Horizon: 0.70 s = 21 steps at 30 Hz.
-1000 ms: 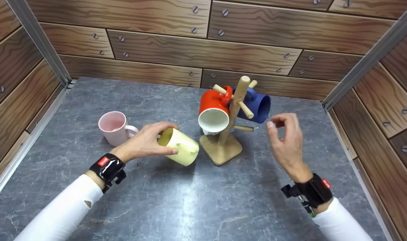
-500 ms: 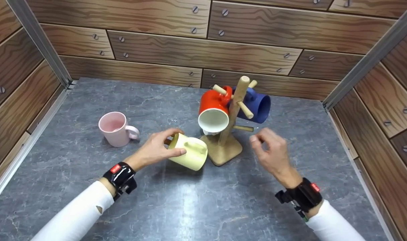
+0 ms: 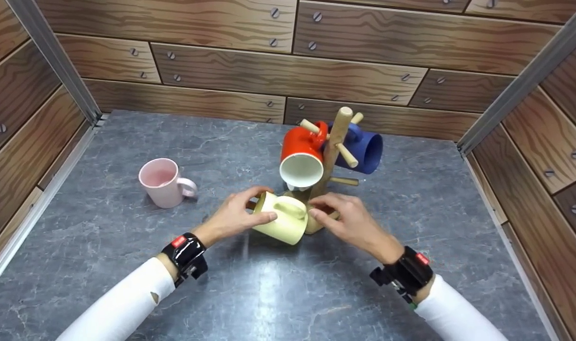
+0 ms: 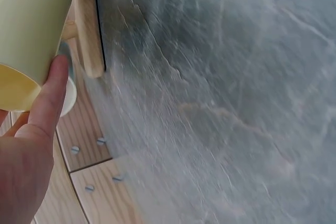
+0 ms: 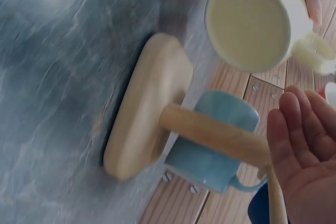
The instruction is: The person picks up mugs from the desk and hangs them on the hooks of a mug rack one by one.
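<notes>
My left hand [image 3: 238,211] grips a pale yellow mug [image 3: 285,227] at its rim, thumb on the outer side. The mug is tilted on its side above the table, handle [image 3: 290,207] facing up and base to the right. My right hand [image 3: 352,222] is just right of the mug, fingers loosely bent; in the right wrist view a gap separates these fingers [image 5: 294,114] from the mug's handle. Behind both stands a wooden mug tree [image 3: 335,156]. From it hang a red mug [image 3: 297,142] with white inside and a dark blue mug [image 3: 371,149]. A light blue mug [image 5: 215,124] shows behind the post.
A pink mug [image 3: 162,184] stands upright on the grey marbled table [image 3: 221,293] at the left, handle to the right. Bare wooden pegs [image 3: 347,155] stick out from the mug tree toward the front and right. Wood-patterned walls [image 3: 198,66] enclose the back and sides.
My left hand has carried the yellow mug to the right, in front of the mug tree's base, turning its handle upward. My right hand has come left and down, close to the mug.
</notes>
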Each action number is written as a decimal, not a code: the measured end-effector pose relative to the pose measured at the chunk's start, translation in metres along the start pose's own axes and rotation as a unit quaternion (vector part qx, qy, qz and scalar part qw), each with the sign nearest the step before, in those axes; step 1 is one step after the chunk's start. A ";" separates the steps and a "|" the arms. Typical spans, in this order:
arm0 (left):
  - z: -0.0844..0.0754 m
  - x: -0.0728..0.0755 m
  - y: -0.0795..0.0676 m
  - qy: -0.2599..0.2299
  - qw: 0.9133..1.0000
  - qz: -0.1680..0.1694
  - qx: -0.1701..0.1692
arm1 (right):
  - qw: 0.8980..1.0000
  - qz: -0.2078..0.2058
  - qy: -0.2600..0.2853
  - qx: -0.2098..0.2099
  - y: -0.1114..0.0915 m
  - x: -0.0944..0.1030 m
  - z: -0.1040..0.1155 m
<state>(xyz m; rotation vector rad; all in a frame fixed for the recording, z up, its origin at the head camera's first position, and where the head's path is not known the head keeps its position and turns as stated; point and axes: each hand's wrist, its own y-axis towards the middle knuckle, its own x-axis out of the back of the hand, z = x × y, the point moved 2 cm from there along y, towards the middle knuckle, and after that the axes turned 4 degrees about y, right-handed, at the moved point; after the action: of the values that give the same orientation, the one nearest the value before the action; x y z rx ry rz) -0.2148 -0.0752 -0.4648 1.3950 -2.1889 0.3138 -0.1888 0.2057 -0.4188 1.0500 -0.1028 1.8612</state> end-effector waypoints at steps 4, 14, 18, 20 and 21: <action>-0.002 -0.004 0.002 -0.012 1.000 0.003 0.003 | 0.999 -0.016 -0.008 0.026 0.003 -0.006 0.001; -0.006 -0.013 0.008 -0.040 0.998 -0.005 0.037 | 0.997 -0.064 -0.023 0.038 0.007 -0.007 -0.002; -0.009 -0.014 0.012 -0.050 0.997 -0.008 0.053 | 0.997 -0.070 -0.023 0.018 0.009 -0.005 -0.003; -0.010 -0.015 0.014 -0.054 0.997 -0.008 0.057 | 0.997 -0.072 -0.023 0.008 0.009 -0.003 -0.003; -0.010 -0.015 0.015 -0.054 0.997 -0.008 0.059 | 0.997 -0.072 -0.023 0.004 0.010 -0.003 -0.003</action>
<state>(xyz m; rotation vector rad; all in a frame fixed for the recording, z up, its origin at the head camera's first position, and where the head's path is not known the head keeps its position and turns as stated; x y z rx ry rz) -0.2200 -0.0525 -0.4632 1.5247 -2.2767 0.3755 -0.1981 0.2003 -0.4193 1.0778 -0.0454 1.7088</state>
